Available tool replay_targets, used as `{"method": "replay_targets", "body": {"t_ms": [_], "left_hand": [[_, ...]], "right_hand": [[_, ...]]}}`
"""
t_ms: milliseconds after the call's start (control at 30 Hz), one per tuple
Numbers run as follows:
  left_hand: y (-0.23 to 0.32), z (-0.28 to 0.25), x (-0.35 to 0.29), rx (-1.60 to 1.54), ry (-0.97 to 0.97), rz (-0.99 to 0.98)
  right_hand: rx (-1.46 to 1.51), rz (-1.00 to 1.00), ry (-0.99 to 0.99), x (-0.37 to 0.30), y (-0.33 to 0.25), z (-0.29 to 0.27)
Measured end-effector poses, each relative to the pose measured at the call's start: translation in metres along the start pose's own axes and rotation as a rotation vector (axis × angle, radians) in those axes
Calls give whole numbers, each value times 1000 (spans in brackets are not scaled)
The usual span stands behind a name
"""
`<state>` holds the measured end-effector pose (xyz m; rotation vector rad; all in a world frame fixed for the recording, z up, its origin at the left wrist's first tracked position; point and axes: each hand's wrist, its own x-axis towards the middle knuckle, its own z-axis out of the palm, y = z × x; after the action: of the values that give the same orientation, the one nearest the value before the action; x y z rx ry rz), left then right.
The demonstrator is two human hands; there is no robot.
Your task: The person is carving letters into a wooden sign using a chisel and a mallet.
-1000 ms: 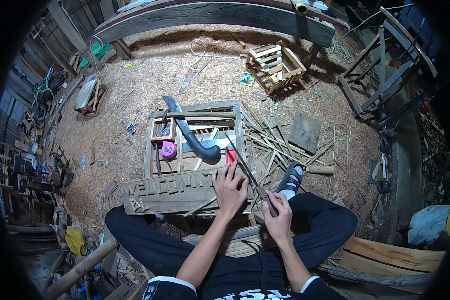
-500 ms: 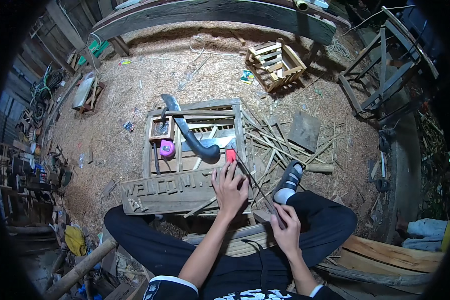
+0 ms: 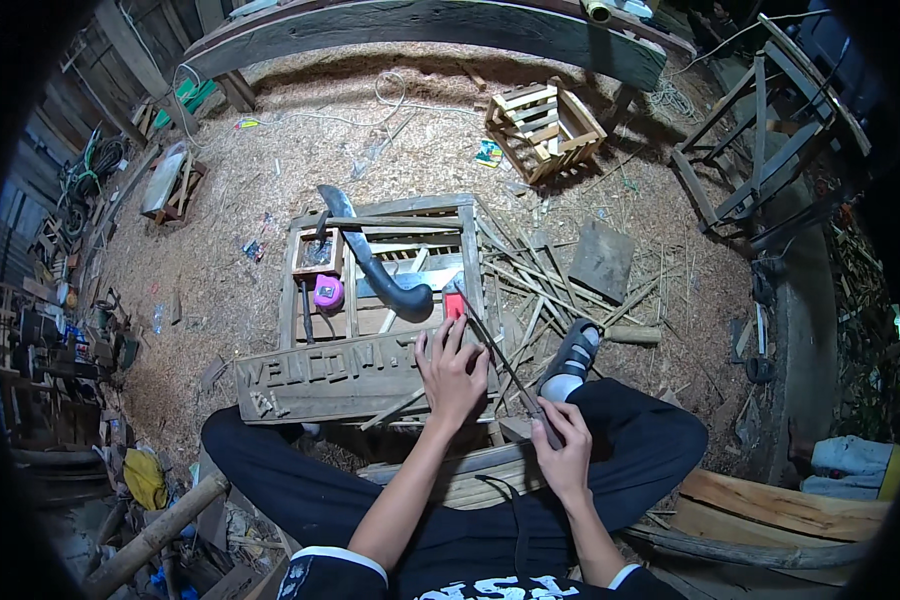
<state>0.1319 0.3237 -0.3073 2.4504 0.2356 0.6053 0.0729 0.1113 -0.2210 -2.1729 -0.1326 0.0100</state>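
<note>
My left hand (image 3: 452, 378) lies with spread fingers on the right end of a grey wooden board (image 3: 320, 393). Raised wooden letters run along that board; a few small pieces sit at its lower left. In my right hand (image 3: 564, 445) is the dark handle of a long, thin-bladed knife (image 3: 500, 358), fingers wrapped round it. Its blade slants up and left past my left fingers. Just beyond those fingertips is a red handle-like piece (image 3: 454, 305), next to a flat silvery blade (image 3: 420, 281). A machete (image 3: 378, 264) with a black curved grip lies across the slatted wooden frame under the board.
On the frame are a pink tape measure (image 3: 328, 292), a small wooden box (image 3: 317, 254) and a dark rod-like tool (image 3: 307, 312). Thin sticks (image 3: 540, 275) and a flat grey board (image 3: 602, 261) lie to the right. Farther off stands a slatted crate (image 3: 547, 135) on the shavings.
The scene has shifted slightly left in view. Both hands stay in nearly the same places, with the knife still in my right hand.
</note>
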Motion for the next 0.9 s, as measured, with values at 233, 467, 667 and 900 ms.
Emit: {"method": "replay_targets", "body": {"t_ms": [233, 467, 667, 900], "left_hand": [[2, -1, -3, -4, -12, -7], [2, 0, 2, 14, 3, 12], [1, -2, 0, -3, -16, 5], [-1, -2, 1, 10, -19, 19]], "right_hand": [[12, 16, -4, -8, -7, -11], [-16, -34, 6, 2, 1, 1], [-14, -1, 4, 12, -13, 8], [-27, 41, -18, 0, -7, -3]]}}
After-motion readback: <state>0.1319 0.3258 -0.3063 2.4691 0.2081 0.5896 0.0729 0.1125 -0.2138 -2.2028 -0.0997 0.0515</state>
